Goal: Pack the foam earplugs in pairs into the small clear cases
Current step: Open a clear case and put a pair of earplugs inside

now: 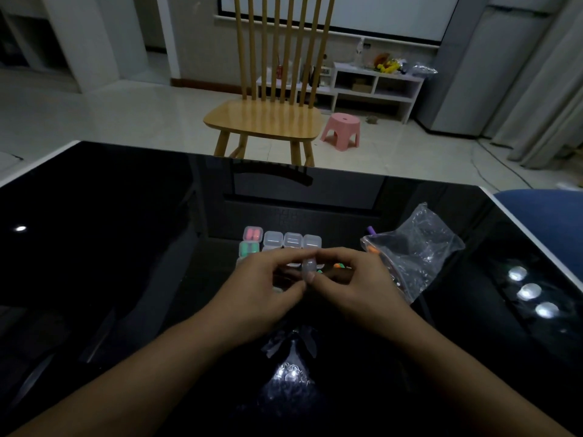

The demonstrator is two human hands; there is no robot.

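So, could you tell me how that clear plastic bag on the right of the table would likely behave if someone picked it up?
The plastic bag looks thin and crumpled, so it would probably flop and sag. It appears nearly empty, so likely very light. On the glossy table, it may slide easily when pushed.

Cases (pixel 293 240) lie behind the hands (pixel 307 279), bag (pixel 413 247) right.

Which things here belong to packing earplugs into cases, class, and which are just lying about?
Part of the job:
- small clear case held between left hand and right hand
- filled pink case and green case
- empty cases
- plastic bag with loose earplugs

Just lying about:
- wooden chair
- pink stool
- white shelf
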